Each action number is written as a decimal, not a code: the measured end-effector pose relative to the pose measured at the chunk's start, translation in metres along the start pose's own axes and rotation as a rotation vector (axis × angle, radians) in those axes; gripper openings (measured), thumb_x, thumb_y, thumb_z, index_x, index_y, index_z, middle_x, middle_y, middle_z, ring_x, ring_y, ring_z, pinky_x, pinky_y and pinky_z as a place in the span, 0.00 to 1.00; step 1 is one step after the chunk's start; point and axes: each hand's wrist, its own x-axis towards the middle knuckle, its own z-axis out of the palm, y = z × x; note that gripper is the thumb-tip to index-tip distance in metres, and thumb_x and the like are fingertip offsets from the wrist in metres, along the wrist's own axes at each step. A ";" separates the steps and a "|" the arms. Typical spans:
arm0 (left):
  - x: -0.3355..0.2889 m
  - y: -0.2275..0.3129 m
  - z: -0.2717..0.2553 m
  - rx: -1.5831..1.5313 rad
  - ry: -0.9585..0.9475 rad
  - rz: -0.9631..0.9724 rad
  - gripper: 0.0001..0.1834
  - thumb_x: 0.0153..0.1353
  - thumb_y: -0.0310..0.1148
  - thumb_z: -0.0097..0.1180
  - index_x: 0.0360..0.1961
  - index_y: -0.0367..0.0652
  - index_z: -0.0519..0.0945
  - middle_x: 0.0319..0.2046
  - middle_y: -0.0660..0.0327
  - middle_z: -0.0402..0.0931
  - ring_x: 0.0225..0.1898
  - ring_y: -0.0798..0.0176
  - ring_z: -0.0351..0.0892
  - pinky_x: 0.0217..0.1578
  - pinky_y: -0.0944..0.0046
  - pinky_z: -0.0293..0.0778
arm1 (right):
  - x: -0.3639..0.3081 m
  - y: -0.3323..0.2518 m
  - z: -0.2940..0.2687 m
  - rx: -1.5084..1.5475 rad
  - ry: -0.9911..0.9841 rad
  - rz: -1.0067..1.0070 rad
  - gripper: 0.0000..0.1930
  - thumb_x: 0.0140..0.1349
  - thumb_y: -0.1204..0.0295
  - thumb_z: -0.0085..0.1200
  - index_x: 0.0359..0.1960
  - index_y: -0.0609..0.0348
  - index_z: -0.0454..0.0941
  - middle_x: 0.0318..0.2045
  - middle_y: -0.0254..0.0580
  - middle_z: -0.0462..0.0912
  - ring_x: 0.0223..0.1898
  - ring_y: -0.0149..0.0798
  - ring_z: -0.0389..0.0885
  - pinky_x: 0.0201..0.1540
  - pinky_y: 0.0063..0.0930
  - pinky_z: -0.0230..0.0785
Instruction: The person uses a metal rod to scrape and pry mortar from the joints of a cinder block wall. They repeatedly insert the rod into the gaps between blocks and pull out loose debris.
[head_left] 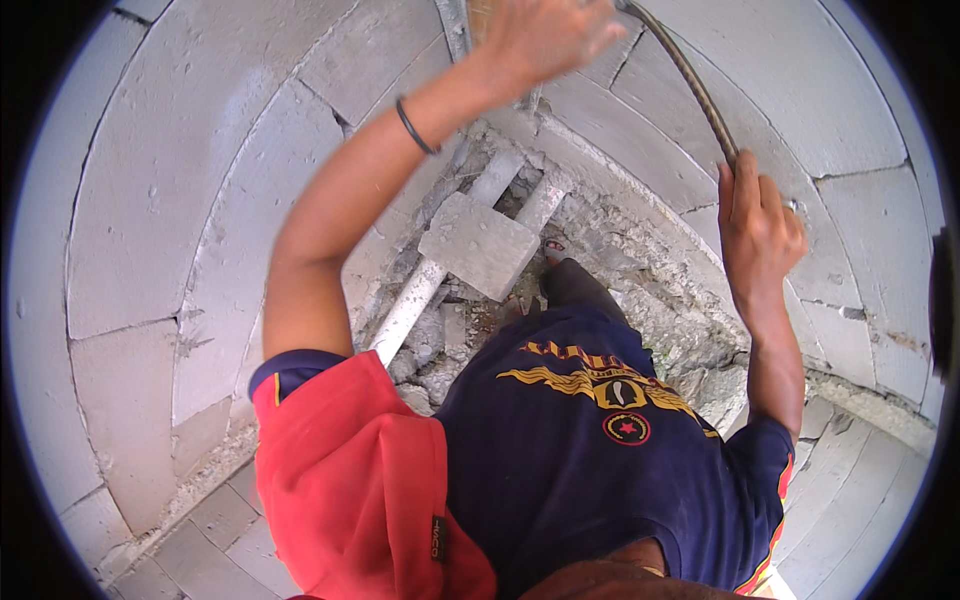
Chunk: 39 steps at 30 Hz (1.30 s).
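On the right, my right hand point(765, 225) is closed round the lower end of a thin, dark, ribbed metal rod point(690, 75). The rod slants up and left, and looks curved in this wide view. My left hand point(545, 45) is raised at the top, close to the rod's upper end. Motion smears its fingers, so I cannot tell whether they touch the rod. A dark band point(415, 125) circles my left wrist. Both hands are up against a wall of grey blocks point(770, 80).
Below my arms, a grey slab point(478, 243) lies across pale, pole-like pieces point(408, 312) over broken rubble point(640, 290). My sandalled foot point(555, 250) stands beside it. More block wall point(220, 150) rises on the left. A red cloth point(360, 480) hangs over my left shoulder.
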 end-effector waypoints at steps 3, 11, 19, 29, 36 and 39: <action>-0.090 0.086 0.036 -0.395 -0.114 -0.725 0.26 0.60 0.54 0.54 0.41 0.38 0.80 0.38 0.55 0.78 0.43 0.51 0.77 0.52 0.53 0.64 | -0.023 -0.016 0.008 0.106 -0.131 -0.043 0.09 0.59 0.62 0.60 0.36 0.52 0.79 0.16 0.30 0.73 0.11 0.30 0.72 0.15 0.24 0.64; -0.226 0.132 0.056 -0.849 -0.543 -0.804 0.20 0.63 0.47 0.53 0.44 0.39 0.76 0.33 0.47 0.76 0.37 0.44 0.76 0.39 0.49 0.70 | -0.016 -0.052 0.080 0.667 -0.612 -0.545 0.13 0.52 0.64 0.64 0.39 0.52 0.80 0.28 0.36 0.80 0.28 0.40 0.80 0.32 0.36 0.73; -0.337 0.106 0.094 -0.389 -0.172 -1.473 0.24 0.70 0.47 0.43 0.31 0.34 0.76 0.20 0.40 0.73 0.27 0.34 0.76 0.28 0.45 0.68 | -0.031 -0.234 0.231 1.194 -0.418 0.335 0.22 0.60 0.66 0.60 0.53 0.64 0.74 0.40 0.49 0.78 0.42 0.48 0.77 0.47 0.36 0.69; -0.389 0.030 0.175 -0.291 -0.295 -1.474 0.26 0.71 0.46 0.37 0.32 0.35 0.79 0.26 0.36 0.76 0.31 0.30 0.75 0.32 0.39 0.68 | 0.011 -0.374 0.340 2.053 -0.724 1.475 0.11 0.72 0.64 0.42 0.34 0.58 0.64 0.24 0.34 0.68 0.25 0.31 0.68 0.31 0.30 0.69; -0.395 0.006 0.186 -0.264 -0.264 -1.441 0.24 0.71 0.47 0.38 0.36 0.38 0.80 0.27 0.37 0.76 0.33 0.31 0.76 0.33 0.38 0.70 | 0.012 -0.393 0.371 2.217 -0.674 1.532 0.11 0.72 0.64 0.41 0.32 0.55 0.62 0.23 0.33 0.65 0.22 0.30 0.63 0.28 0.30 0.65; -0.402 0.001 0.190 -0.213 -0.281 -1.382 0.23 0.70 0.47 0.38 0.40 0.39 0.80 0.28 0.37 0.77 0.34 0.31 0.76 0.34 0.38 0.70 | 0.009 -0.399 0.377 2.228 -0.660 1.586 0.11 0.72 0.64 0.41 0.32 0.54 0.62 0.22 0.32 0.65 0.22 0.30 0.61 0.28 0.31 0.63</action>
